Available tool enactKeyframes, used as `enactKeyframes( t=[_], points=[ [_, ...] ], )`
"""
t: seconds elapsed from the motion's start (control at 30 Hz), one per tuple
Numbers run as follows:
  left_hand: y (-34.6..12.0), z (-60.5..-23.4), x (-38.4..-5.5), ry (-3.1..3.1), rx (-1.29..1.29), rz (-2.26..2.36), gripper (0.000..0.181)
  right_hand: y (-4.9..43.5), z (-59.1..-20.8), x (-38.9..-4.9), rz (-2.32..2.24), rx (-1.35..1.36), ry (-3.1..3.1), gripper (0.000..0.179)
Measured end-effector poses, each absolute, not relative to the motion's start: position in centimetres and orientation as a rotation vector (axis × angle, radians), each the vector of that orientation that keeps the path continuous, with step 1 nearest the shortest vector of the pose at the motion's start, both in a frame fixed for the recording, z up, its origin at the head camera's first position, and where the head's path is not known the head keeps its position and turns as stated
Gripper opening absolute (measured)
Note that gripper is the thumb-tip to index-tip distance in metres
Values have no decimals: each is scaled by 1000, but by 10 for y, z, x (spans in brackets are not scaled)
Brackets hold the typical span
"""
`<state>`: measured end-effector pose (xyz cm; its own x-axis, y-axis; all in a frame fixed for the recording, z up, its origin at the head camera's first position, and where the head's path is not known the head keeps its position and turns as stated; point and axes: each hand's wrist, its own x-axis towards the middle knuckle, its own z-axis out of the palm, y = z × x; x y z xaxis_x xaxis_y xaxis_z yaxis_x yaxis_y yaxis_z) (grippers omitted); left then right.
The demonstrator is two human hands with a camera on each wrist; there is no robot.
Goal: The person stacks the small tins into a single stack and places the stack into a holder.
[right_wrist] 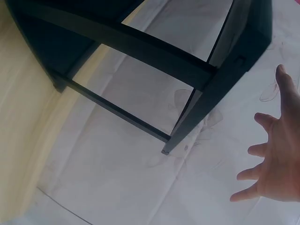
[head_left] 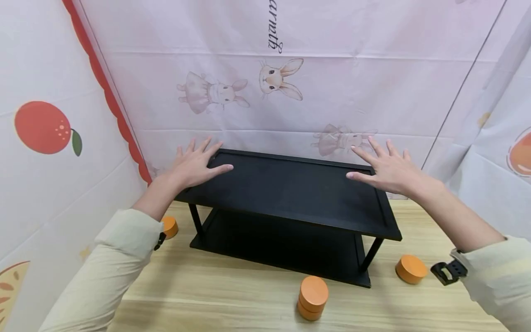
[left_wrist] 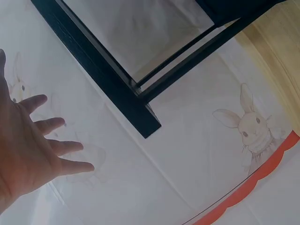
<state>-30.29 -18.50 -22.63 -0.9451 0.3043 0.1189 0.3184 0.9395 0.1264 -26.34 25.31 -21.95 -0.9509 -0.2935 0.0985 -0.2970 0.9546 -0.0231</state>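
Note:
A black two-tier rack [head_left: 286, 189] stands on the wooden table, its upper shelf edged by a low rim. Over the left end of that shelf my left hand [head_left: 192, 166] is spread, fingers straight and holding nothing. My right hand [head_left: 390, 170] is spread the same way above the right end, also holding nothing. In the left wrist view the left hand [left_wrist: 28, 145] shows its palm side, apart from the black frame [left_wrist: 103, 75]. The right wrist view has the right hand [right_wrist: 276, 150] beside the rack's end [right_wrist: 220, 89], with a gap between them.
Two orange discs are stacked [head_left: 313, 295] in front of the rack. Another orange disc [head_left: 410, 269] lies to its right, and one more [head_left: 169, 227] to its left, partly behind the left sleeve. Printed cloth walls [head_left: 356, 101] enclose the wooden table [head_left: 215, 295].

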Motion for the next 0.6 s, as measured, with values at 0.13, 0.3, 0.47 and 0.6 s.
enactKeyframes(
  t=[0.13,0.3,0.47,0.6],
  points=[
    [-190,-228,-301,-2989,-497,-231,91,254,-219,-259,39,471,-2999,84],
    [-196,-229,-294,-2983,-494,-244,90,257,-218,-250,34,501,-2996,83],
    [-203,-231,-289,-2978,-481,-230,88,257,-218,-243,24,515,-2975,83],
    [-206,-232,-286,-2975,-498,-228,87,257,-217,-240,17,525,-2962,83]
  ],
)
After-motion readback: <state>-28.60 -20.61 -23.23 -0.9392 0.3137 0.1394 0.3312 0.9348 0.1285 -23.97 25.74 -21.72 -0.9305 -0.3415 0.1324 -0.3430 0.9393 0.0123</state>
